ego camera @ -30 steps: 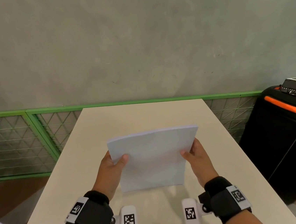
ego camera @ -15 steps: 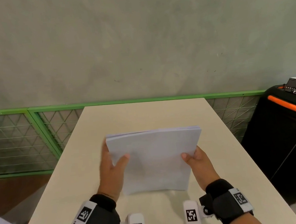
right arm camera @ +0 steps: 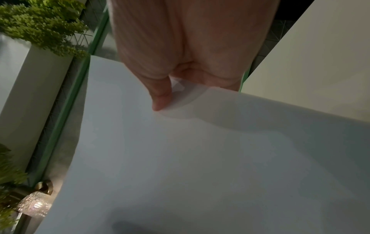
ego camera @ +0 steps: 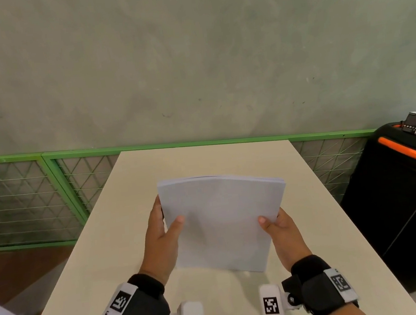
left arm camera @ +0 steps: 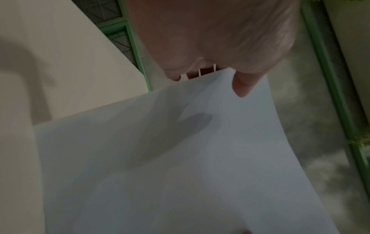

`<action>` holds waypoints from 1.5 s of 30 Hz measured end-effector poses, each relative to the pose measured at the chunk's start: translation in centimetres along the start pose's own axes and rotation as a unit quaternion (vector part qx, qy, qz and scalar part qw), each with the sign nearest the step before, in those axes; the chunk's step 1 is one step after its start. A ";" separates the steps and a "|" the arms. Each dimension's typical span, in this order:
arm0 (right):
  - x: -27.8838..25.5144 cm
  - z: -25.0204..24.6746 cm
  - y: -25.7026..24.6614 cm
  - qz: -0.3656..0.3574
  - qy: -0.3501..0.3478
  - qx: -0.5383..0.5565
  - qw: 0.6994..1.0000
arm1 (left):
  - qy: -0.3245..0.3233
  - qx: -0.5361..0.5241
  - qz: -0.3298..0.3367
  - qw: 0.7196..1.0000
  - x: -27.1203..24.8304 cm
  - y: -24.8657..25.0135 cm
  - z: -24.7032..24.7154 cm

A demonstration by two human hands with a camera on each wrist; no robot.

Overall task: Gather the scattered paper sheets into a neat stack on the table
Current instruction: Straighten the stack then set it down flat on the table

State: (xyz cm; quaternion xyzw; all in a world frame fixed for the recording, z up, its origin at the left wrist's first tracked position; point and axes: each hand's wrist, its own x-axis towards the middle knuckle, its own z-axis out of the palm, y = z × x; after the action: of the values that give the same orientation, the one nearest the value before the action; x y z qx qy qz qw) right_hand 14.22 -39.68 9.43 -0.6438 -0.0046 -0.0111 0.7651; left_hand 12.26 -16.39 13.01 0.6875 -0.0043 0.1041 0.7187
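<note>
Smooth beige table [ego camera: 123, 243], bowed paper stack [ego camera: 221, 222]

Black speaker [ego camera: 396, 201] with orange handle [ego camera: 405, 149], green mesh fence [ego camera: 26, 199].

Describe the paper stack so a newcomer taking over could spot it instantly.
Start at the beige table running out from the green-railed wall. Over its middle, the left hand and right hand hold the stack of white paper sheets by its side edges. It is the only white, slightly bowed thing there.
</note>
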 end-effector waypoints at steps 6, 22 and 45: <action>-0.1 0.0 -0.1 0.000 0.002 0.001 1.000 | 0.047 0.175 0.125 0.975 0.7 2.0 0.7; -0.5 0.0 -0.1 0.007 0.007 -0.011 1.000 | 0.081 0.181 0.141 0.970 1.2 1.8 0.3; -1.0 1.4 -3.2 -0.006 0.038 -0.061 0.997 | 0.035 0.073 0.036 0.996 0.6 2.9 -0.5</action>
State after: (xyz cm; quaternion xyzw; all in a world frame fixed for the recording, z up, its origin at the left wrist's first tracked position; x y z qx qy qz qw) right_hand 13.10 -38.85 12.84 -0.6887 0.0212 -0.0399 0.7237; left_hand 12.37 -15.74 15.95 0.7335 0.0035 0.1543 0.6619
